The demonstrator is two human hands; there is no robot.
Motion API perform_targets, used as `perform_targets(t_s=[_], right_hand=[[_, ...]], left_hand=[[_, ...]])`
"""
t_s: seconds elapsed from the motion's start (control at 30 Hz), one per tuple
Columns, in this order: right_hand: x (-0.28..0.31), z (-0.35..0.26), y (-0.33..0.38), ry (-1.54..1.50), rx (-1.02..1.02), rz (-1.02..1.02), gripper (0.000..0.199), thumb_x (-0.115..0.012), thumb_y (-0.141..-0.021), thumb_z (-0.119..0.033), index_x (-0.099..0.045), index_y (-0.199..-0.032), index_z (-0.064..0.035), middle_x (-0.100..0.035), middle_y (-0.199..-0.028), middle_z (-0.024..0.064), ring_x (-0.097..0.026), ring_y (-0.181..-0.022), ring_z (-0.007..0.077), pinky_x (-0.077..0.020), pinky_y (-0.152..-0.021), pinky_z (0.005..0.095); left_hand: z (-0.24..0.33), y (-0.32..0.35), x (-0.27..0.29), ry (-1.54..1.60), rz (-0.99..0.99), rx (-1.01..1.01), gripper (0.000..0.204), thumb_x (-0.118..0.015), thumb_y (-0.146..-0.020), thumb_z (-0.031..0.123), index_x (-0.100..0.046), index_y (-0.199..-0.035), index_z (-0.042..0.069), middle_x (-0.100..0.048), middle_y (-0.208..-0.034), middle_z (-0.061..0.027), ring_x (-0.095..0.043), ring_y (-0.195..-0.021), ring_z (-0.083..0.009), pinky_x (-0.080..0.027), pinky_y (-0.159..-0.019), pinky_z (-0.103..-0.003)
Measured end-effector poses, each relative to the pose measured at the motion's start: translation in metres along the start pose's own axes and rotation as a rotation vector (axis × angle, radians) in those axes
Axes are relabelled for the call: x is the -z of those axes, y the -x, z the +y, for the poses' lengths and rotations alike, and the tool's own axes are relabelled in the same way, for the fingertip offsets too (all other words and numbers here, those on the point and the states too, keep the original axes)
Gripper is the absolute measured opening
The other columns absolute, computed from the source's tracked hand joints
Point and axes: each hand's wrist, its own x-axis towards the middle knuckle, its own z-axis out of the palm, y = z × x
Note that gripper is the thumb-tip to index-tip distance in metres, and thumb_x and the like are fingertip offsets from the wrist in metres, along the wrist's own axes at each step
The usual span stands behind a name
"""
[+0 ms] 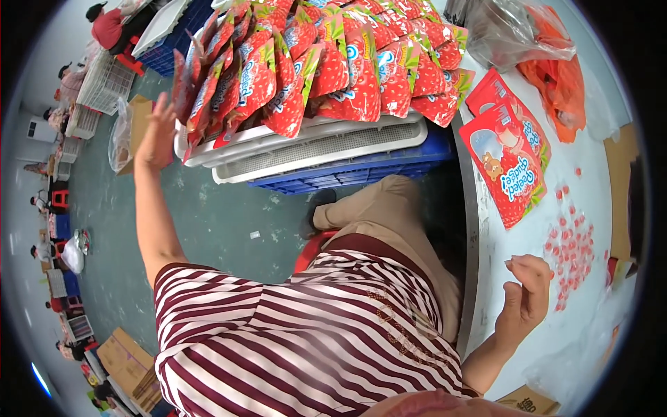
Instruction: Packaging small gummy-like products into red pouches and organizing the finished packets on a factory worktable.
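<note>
My left hand point(156, 132) is at the left end of a white tray point(319, 146) heaped with red strawberry-print pouches point(306, 76). Its fingers are stretched out beside the outermost pouches, and I cannot tell whether they touch. Above the table at the right, my right hand point(526, 295) has bent fingers with a gap to the thumb, and nothing shows in it. Close to it lie many small red-and-clear wrapped pieces point(573, 243), loosely scattered. Flat red pouches point(504, 163) overlap on the table farther off.
Blue crates point(347, 174) support the tray. An orange plastic bag point(556, 90) and a clear bag point(514, 31) lie at the table's far end. Cardboard boxes point(125, 361) stand on the green floor at the left, where other people sit among stacked crates point(108, 80).
</note>
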Motion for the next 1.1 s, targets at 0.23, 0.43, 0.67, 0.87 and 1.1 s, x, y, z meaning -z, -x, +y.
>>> perform_targets(t_s=[0.23, 0.43, 0.67, 0.87, 1.1], right_hand=[[-0.018, -0.004, -0.023, -0.090, -0.083, -0.004, 0.019, -0.064, -0.081, -0.016, -0.061, -0.090, -0.0002, -0.056, -0.095, 0.0120, -0.053, -0.085, 0.0216, -0.0427, -0.073, 0.0287], [-0.015, 0.013, -0.011, -0.057, -0.188, 0.014, 0.020, -0.067, -0.078, -0.016, -0.062, -0.090, -0.0007, -0.056, -0.095, 0.0114, -0.053, -0.083, 0.0208, -0.0424, -0.072, 0.0286], [-0.018, 0.028, -0.016, -0.189, -0.280, 0.036, 0.015, -0.058, -0.081, -0.007, -0.060, -0.093, 0.0011, -0.054, -0.100, 0.0109, -0.055, -0.082, 0.0189, -0.0442, -0.072, 0.0261], [-0.030, 0.026, -0.039, -0.047, -0.086, -0.068, 0.030, -0.050, -0.070, 0.010, -0.059, -0.097, 0.0019, -0.054, -0.100, 0.0117, -0.054, -0.087, 0.0200, -0.0438, -0.077, 0.0285], [-0.025, 0.083, -0.031, -0.050, -0.503, 0.212, 0.025, -0.056, -0.084, -0.001, -0.057, -0.109, 0.0001, -0.056, -0.100, 0.0065, -0.053, -0.089, 0.0132, -0.0428, -0.080, 0.0243]], left_hand=[[-0.010, -0.074, 0.043, 0.541, 0.341, 0.194, 0.070, -0.037, -0.089, 0.053, -0.022, -0.141, 0.010, -0.029, -0.143, -0.0105, -0.026, -0.132, -0.0259, -0.019, -0.109, -0.038], [-0.037, -0.134, 0.023, 0.194, 0.361, 0.077, 0.051, -0.042, -0.094, 0.028, -0.030, -0.139, 0.008, -0.035, -0.140, -0.0084, -0.033, -0.128, -0.0222, -0.022, -0.107, -0.030], [-0.021, -0.098, -0.073, -0.934, 0.193, -0.830, 0.053, -0.046, -0.092, 0.018, -0.027, -0.141, 0.007, -0.033, -0.141, -0.0103, -0.033, -0.128, -0.0199, -0.023, -0.106, -0.028], [-0.099, -0.092, 0.088, -0.260, 0.457, -0.185, 0.044, -0.041, -0.093, 0.024, -0.040, -0.134, 0.007, -0.046, -0.130, -0.0111, -0.047, -0.114, -0.0209, -0.042, -0.091, -0.031], [-0.066, -0.065, -0.011, -1.203, 0.200, -0.355, 0.053, -0.067, -0.071, 0.028, -0.054, -0.114, 0.000, -0.058, -0.106, -0.0149, -0.056, -0.097, -0.0250, -0.047, -0.081, -0.037]])
